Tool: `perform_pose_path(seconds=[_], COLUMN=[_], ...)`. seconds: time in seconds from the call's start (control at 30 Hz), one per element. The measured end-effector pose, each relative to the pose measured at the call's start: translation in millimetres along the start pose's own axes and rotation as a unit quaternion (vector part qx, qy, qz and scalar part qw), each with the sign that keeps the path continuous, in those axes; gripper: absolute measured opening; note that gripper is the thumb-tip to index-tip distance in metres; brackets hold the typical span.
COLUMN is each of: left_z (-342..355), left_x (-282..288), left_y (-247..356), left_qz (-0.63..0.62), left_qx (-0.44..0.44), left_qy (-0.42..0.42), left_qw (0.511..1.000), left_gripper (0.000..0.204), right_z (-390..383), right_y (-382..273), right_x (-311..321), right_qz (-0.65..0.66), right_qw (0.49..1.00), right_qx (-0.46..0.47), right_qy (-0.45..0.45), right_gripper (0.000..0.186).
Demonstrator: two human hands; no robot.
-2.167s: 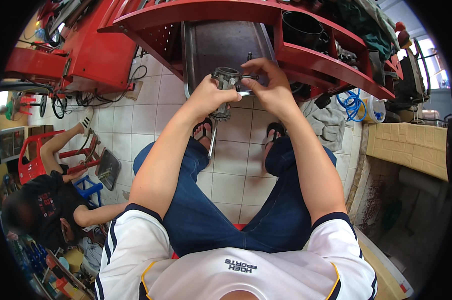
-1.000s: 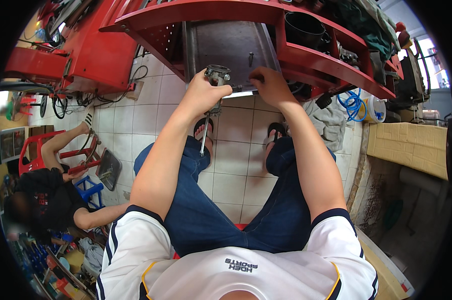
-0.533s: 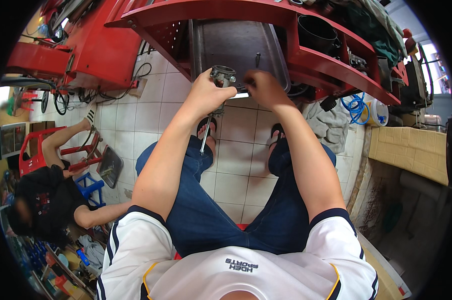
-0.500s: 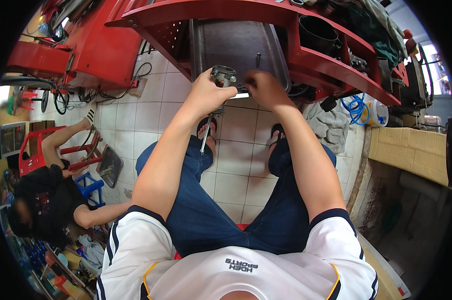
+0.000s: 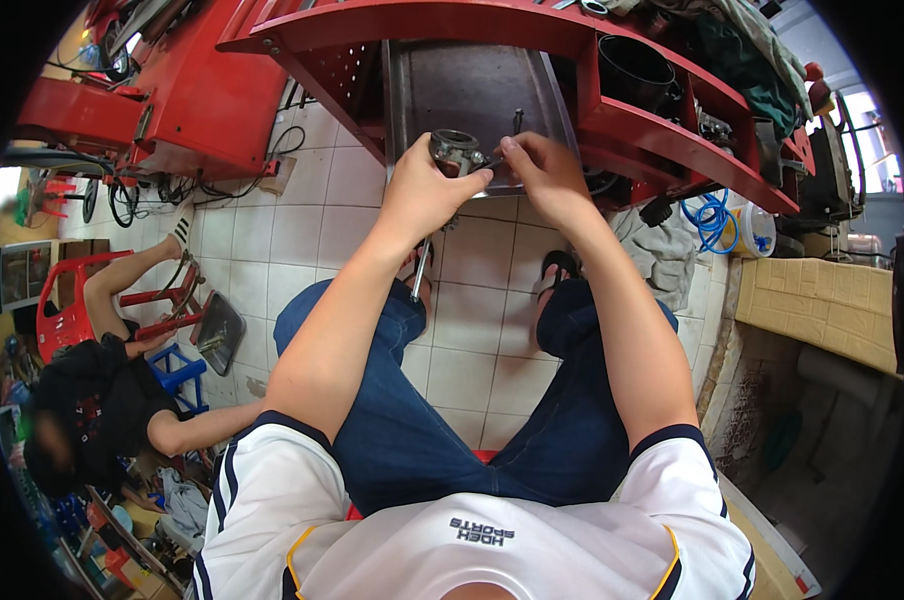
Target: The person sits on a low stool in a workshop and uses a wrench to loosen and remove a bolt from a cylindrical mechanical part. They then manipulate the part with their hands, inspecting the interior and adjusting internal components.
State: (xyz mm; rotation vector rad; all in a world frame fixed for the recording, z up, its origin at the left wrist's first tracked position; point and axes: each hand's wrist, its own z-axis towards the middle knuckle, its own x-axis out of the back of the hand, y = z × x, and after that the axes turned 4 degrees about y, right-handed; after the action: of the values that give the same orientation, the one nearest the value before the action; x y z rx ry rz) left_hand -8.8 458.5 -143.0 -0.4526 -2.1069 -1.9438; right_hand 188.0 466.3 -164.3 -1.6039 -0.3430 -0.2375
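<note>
My left hand [image 5: 425, 196] is wrapped round a grey metal carburetor [image 5: 456, 146], its round opening facing up. From below that hand a thin metal rod [image 5: 422, 268] slants down toward my left foot; its upper end is hidden. My right hand [image 5: 545, 177] is closed in a pinch beside the carburetor, at the side fitting. A small dark thing shows at its fingertips, touching or nearly touching the fitting, too small to name. Just beyond both hands lies a grey metal tray [image 5: 442, 85], with a small bolt-like part [image 5: 518, 121] on it.
A red metal bench [image 5: 452, 27] with a black round container [image 5: 636, 73] spans the far side. Right are a grey cloth [image 5: 662, 255], blue hose [image 5: 713, 222] and cardboard box [image 5: 822, 308]. Another person [image 5: 102, 400] sits left, near a red chair [image 5: 64, 305] and blue stool [image 5: 180, 375].
My right hand has moved slightly right, and its fingers now pinch beside the carburetor. The carburetor has shifted slightly right and turned in my left hand; the rod's lower end swung right and up.
</note>
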Motion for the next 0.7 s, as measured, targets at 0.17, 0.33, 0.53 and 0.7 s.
perform_pose_path(seconds=[0.17, 0.33, 0.53, 0.7], left_z=[-12, -13, -16, -18], left_x=[-16, -25, -30, -25], left_y=[12, 9, 5, 7], left_qz=[0.122, 0.084, 0.112, 0.090], left_qx=[-0.054, -0.132, -0.213, -0.199], left_qy=[0.005, -0.015, 0.014, 0.041], left_qw=[0.991, 0.988, 0.970, 0.975], left_gripper=[0.053, 0.046, 0.041, 0.041], right_z=[-33, -32, -33, -39], right_y=[-7, -2, -1, -13], right_x=[0, 11, 11, 23], right_qz=[0.129, 0.050, 0.165, 0.138], right_qw=[0.991, 0.997, 0.986, 0.990], right_qx=[-0.021, 0.031, -0.021, 0.031], right_qy=[0.014, 0.047, 0.021, -0.019], right_gripper=[0.051, 0.048, 0.041, 0.018])
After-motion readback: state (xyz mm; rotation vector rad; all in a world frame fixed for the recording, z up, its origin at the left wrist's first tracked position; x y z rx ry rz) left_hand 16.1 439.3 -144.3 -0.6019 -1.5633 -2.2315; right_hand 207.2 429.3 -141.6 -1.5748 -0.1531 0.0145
